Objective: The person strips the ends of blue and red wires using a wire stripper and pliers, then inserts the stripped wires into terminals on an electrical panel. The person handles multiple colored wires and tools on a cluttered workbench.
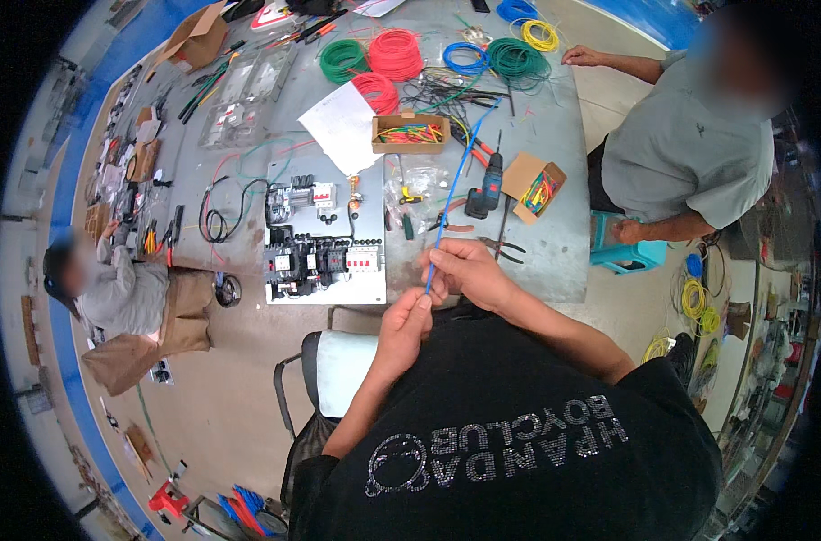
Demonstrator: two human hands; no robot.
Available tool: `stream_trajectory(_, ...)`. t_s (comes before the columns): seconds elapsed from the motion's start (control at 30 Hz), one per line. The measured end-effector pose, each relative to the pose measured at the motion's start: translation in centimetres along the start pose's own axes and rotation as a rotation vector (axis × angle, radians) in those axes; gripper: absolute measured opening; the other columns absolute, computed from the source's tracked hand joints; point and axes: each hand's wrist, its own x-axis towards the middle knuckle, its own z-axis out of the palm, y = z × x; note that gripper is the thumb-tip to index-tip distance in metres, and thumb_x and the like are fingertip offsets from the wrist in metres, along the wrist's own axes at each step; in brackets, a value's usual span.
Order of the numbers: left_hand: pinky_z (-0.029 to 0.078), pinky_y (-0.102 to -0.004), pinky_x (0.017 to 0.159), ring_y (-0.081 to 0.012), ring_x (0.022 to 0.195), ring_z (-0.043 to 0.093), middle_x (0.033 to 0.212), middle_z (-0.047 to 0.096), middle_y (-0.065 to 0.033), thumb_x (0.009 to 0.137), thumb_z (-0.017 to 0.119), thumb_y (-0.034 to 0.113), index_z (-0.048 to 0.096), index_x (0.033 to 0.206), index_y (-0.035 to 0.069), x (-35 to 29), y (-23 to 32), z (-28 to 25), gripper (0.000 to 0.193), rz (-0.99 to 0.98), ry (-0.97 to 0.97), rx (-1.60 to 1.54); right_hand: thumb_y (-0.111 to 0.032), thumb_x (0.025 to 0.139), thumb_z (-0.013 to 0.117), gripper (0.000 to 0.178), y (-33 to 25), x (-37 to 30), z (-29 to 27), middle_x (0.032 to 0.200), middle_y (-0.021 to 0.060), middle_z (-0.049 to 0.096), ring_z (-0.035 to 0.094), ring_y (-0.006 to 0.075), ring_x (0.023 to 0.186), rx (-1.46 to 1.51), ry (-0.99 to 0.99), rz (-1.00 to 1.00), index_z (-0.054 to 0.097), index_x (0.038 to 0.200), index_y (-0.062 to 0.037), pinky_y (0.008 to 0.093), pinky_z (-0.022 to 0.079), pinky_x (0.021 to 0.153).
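Close in front of my chest, at the near edge of the table, both hands are closed on a thin blue wire. My left hand pinches it at its lower end, and my right hand grips it just above. From there the wire runs up and slightly right over the tabletop. Left of my hands lies a white mounting plate carrying black and white circuit breakers and contactors. A cordless drill rests right of the wire, with pliers nearer to me.
Two cardboard boxes of coloured wire pieces, one farther off and one at right, stand on the grey table. Coils of red wire and green wire lie beyond. One person sits at right; another works at left.
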Motion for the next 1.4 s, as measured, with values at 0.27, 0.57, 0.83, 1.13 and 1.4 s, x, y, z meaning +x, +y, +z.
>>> stream_trajectory(0.27,0.022,-0.0240,0.050,-0.0052,0.053,0.028,0.062,0.035,0.0071,0.106,0.051,0.027,0.058,0.099,0.006,-2.2,2.2,-2.5,0.023,-0.126,-0.071,-0.082,-0.026,0.104,0.059,0.027,-0.6,0.6,1.2,0.082,0.0056,0.069,0.062,0.0105,0.062,0.085,0.167,-0.064,0.067,0.108,-0.0006,0.0252,0.050,0.056)
stream_trajectory(0.57,0.021,-0.0246,0.048,-0.0056,0.050,0.027,0.059,0.032,0.0071,0.107,0.050,0.024,0.057,0.098,0.005,-4.8,3.0,-6.5,0.022,-0.248,-0.173,-0.303,-0.025,0.103,0.059,0.025,-2.0,3.6,0.6,0.085,0.0055,0.070,0.059,0.0097,0.060,0.080,0.214,-0.191,0.067,0.107,-0.0017,0.0244,0.046,0.054)
stream_trajectory(0.83,0.031,-0.0231,0.049,-0.0067,0.053,0.037,0.062,0.041,0.0034,0.108,0.047,0.026,0.059,0.101,0.004,-4.9,3.2,-7.8,0.026,-0.223,-0.186,-0.037,-0.023,0.103,0.059,0.025,-4.9,5.3,-2.3,0.083,0.0038,0.068,0.062,0.0095,0.065,0.066,0.311,-0.298,0.065,0.112,-0.0005,0.0240,0.050,0.059)
stream_trajectory(1.13,0.029,-0.0219,0.052,-0.0055,0.055,0.037,0.063,0.042,0.0052,0.107,0.050,0.024,0.062,0.099,0.004,-2.5,0.4,-8.0,0.025,-0.202,-0.139,-0.102,-0.016,0.099,0.063,0.020,-3.0,4.5,1.1,0.088,0.0084,0.070,0.067,0.0135,0.067,-0.131,0.301,-0.189,0.064,0.112,-0.0008,0.0276,0.057,0.062)
stream_trajectory(1.4,0.029,-0.0218,0.054,-0.0037,0.060,0.037,0.066,0.042,0.0079,0.106,0.054,0.025,0.065,0.096,0.007,-2.6,-1.4,-6.5,0.024,-0.083,0.030,0.058,-0.018,0.099,0.064,0.020,-2.2,4.2,-0.1,0.087,0.0097,0.070,0.067,0.0138,0.067,-0.224,0.350,-0.229,0.064,0.109,-0.0003,0.0283,0.058,0.062)
